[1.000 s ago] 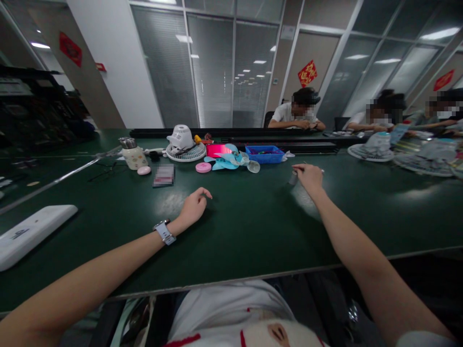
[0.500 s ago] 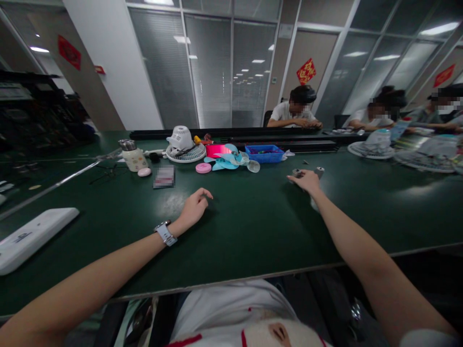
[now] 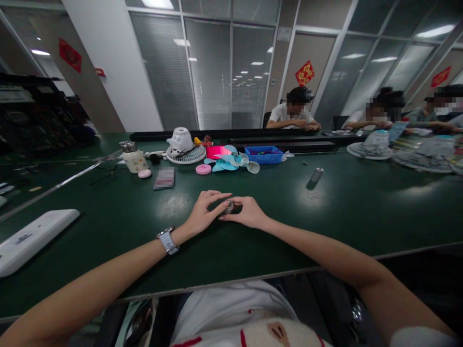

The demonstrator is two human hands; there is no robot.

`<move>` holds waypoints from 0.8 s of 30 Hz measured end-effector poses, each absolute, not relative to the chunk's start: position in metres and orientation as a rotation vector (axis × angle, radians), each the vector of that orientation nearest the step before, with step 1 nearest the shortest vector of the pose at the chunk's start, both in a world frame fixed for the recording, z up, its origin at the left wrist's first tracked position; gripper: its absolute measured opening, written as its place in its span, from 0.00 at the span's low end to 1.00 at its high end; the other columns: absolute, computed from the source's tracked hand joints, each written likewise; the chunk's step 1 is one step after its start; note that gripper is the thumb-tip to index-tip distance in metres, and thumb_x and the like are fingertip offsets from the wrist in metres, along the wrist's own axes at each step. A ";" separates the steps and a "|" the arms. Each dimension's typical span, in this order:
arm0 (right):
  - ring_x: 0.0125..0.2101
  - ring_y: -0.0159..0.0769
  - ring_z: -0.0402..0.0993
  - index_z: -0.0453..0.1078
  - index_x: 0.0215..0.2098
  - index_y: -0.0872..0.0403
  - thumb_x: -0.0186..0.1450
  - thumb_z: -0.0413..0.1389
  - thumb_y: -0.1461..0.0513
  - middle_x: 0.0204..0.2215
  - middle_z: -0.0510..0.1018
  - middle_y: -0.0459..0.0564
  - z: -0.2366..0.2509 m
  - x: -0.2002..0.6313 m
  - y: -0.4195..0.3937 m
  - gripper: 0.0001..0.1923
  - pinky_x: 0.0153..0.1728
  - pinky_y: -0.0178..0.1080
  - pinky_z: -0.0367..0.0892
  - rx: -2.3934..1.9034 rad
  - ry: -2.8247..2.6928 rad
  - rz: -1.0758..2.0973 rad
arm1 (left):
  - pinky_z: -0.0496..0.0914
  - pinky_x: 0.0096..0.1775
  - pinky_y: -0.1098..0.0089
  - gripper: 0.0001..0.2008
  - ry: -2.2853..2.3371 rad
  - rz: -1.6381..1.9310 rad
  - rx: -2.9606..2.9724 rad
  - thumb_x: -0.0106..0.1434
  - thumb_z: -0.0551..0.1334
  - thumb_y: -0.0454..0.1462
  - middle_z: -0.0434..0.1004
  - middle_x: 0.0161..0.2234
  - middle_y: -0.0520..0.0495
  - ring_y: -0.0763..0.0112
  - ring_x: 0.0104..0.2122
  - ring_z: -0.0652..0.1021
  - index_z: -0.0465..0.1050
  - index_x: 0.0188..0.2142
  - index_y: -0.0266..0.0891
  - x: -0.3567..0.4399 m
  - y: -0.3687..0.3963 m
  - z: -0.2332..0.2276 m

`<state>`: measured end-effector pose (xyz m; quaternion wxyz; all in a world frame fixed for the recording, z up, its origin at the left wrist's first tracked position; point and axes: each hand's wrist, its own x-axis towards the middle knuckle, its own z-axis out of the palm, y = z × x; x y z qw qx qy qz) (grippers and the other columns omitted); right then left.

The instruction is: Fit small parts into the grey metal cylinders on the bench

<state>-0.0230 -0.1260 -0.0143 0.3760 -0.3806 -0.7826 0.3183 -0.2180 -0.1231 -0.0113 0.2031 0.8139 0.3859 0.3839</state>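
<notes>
Over the green table [image 3: 202, 260], my two hands meet around a small grey metal cylinder [image 3: 229, 207], mostly hidden by fingers. My right hand [image 3: 249, 212] grips it from the right, thumb and forefinger curled about it. From the left, my left hand [image 3: 206, 209] rests its thumb on the piece, its fingers stretched out above. On my left wrist is a watch [image 3: 168, 240] with a pale strap. Farther right, a second grey metal cylinder [image 3: 317, 175] stands on the table.
Along the back are a white fan part [image 3: 181, 140], light-blue fan blades [image 3: 229, 159], a pink disc [image 3: 203, 169] and a blue tray [image 3: 265, 154]. A flask [image 3: 133, 156] and a long white casing [image 3: 36, 238] lie left. Across the table, a person [image 3: 294, 113] sits.
My right hand has come from the far right to the middle, bringing one metal cylinder and leaving another behind. My left hand has shifted slightly right to meet it.
</notes>
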 end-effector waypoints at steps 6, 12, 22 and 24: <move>0.28 0.34 0.74 0.77 0.36 0.56 0.54 0.67 0.50 0.26 0.79 0.44 -0.023 -0.024 -0.125 0.19 0.30 0.35 0.65 -1.009 -2.057 0.721 | 0.65 0.52 0.59 0.14 1.106 1.088 2.182 0.64 0.61 0.48 0.75 0.46 0.45 0.60 0.49 0.71 0.82 0.41 0.46 -0.214 -0.118 -0.018; 0.31 0.35 0.75 0.77 0.38 0.56 0.55 0.66 0.49 0.31 0.81 0.47 -0.024 -0.023 -0.126 0.21 0.33 0.35 0.67 -0.981 -2.051 0.737 | 0.65 0.50 0.60 0.12 1.161 1.133 2.136 0.59 0.66 0.47 0.78 0.42 0.45 0.59 0.46 0.73 0.82 0.34 0.44 -0.216 -0.112 -0.005; 0.40 0.40 0.80 0.77 0.45 0.54 0.53 0.68 0.51 0.40 0.83 0.52 -0.014 0.011 -0.104 0.24 0.44 0.42 0.73 -1.082 -1.929 0.707 | 0.66 0.43 0.63 0.12 1.342 0.912 2.198 0.58 0.66 0.48 0.80 0.32 0.46 0.61 0.38 0.74 0.84 0.36 0.48 -0.245 -0.086 -0.022; 0.40 0.40 0.80 0.77 0.45 0.54 0.54 0.67 0.51 0.40 0.83 0.53 -0.013 0.042 -0.081 0.24 0.44 0.43 0.73 -1.213 -1.793 0.532 | 0.66 0.41 0.65 0.13 1.319 0.834 2.240 0.58 0.65 0.49 0.80 0.32 0.47 0.62 0.37 0.74 0.83 0.38 0.49 -0.244 -0.085 -0.027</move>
